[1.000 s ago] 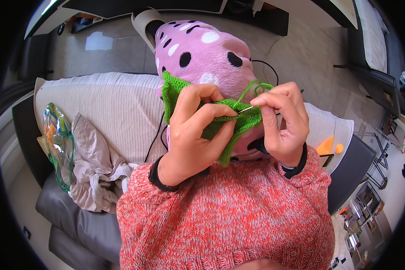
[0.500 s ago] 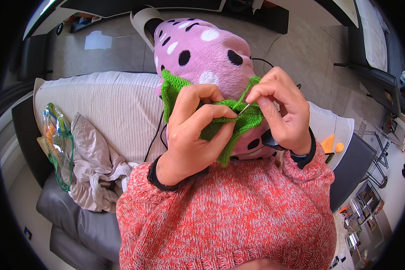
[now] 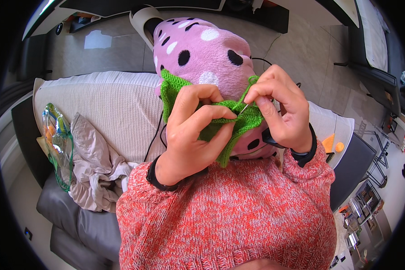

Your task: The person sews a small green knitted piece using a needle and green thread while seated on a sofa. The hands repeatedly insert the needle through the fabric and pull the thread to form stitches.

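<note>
Green knitted fabric, soft and folded, makes the piece (image 3: 248, 120) which lies over a pink plush blanket with black and white spots (image 3: 207, 58), in front of the person's chest. The left hand (image 3: 184, 130) has its grip narrow, holding the edge of this green piece between thumb and fingers, and one part of the fabric hangs out at the left behind the knuckles. The right hand (image 3: 284, 110) has its grip closed on a thin metal needle (image 3: 244, 110), which is tilted down toward the fabric, near the left fingertips; whether its point enters the stitches, I cannot tell. Bright green yarn (image 3: 253, 80) makes a loop just beside the right fingers. Both wrists come out of a red and white knitted sweater (image 3: 225, 207). On a cream ribbed sofa cover (image 3: 117, 103), well apart from the right hand, are an orange triangular piece (image 3: 328, 142) and an orange round piece (image 3: 339, 147). At the left lie a transparent bag with green edge (image 3: 58, 148) and a crumpled beige-grey cloth (image 3: 92, 166), touching each other.
</note>
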`<move>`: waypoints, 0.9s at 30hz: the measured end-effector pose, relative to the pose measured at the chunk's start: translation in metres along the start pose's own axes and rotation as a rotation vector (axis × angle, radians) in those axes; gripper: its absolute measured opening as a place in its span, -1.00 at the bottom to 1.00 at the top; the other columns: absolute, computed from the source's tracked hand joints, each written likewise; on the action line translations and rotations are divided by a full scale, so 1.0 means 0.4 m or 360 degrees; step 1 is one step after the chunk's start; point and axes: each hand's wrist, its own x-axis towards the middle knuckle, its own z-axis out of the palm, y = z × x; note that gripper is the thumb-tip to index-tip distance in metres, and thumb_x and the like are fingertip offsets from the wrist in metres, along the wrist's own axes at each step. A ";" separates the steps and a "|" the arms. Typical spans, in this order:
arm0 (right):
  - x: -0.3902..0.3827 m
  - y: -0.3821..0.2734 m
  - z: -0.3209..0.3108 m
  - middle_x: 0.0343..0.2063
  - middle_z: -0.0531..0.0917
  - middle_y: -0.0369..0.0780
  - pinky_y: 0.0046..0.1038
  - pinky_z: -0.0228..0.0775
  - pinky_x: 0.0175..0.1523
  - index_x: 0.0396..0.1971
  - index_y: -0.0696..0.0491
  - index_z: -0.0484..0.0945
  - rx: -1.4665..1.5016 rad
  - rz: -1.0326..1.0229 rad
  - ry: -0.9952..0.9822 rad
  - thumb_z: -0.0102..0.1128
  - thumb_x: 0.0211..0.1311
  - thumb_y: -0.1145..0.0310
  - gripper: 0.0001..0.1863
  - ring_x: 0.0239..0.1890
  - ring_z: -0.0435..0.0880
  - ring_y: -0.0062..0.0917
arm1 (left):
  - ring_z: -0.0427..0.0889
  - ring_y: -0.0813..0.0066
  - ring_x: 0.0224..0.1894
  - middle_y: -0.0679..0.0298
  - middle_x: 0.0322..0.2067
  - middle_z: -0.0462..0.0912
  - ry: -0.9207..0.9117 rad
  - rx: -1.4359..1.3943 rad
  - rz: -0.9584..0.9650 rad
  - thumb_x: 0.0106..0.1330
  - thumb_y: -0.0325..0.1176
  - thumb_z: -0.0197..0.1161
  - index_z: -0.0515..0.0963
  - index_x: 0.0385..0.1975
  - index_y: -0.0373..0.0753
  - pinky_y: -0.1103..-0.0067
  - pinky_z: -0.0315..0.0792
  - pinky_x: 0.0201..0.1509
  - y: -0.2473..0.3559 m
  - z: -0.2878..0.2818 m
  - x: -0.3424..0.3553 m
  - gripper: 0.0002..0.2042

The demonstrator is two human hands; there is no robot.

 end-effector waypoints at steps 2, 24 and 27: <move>0.002 0.000 -0.001 -0.44 0.46 -0.23 -0.56 0.31 -0.30 -0.38 0.17 0.53 0.0003 -0.0009 -0.0023 0.08 0.16 0.68 -0.89 -0.40 0.47 -0.51 | 0.50 0.29 -0.31 0.14 -0.31 0.50 0.0032 -0.0029 0.0024 -0.20 -0.66 0.32 0.57 -0.43 -0.31 0.52 0.38 -0.26 -0.004 0.004 0.001 -0.74; 0.018 0.028 -0.014 -0.47 0.40 -0.29 -0.56 0.21 -0.28 -0.43 0.16 0.54 0.0356 0.0117 -0.0348 0.07 0.19 0.64 -0.91 -0.40 0.38 -0.56 | 0.49 0.29 -0.29 0.17 -0.30 0.49 -0.0006 -0.0034 0.0042 -0.20 -0.64 0.33 0.58 -0.43 -0.28 0.50 0.37 -0.26 -0.008 0.005 0.002 -0.74; 0.018 0.030 -0.015 -0.47 0.41 -0.29 -0.56 0.22 -0.27 -0.44 0.16 0.55 0.0399 0.0110 -0.0379 0.07 0.19 0.64 -0.91 -0.38 0.39 -0.56 | 0.49 0.28 -0.29 0.19 -0.29 0.50 -0.0065 -0.0035 0.0067 -0.20 -0.62 0.36 0.58 -0.43 -0.27 0.49 0.38 -0.25 -0.009 -0.001 0.007 -0.74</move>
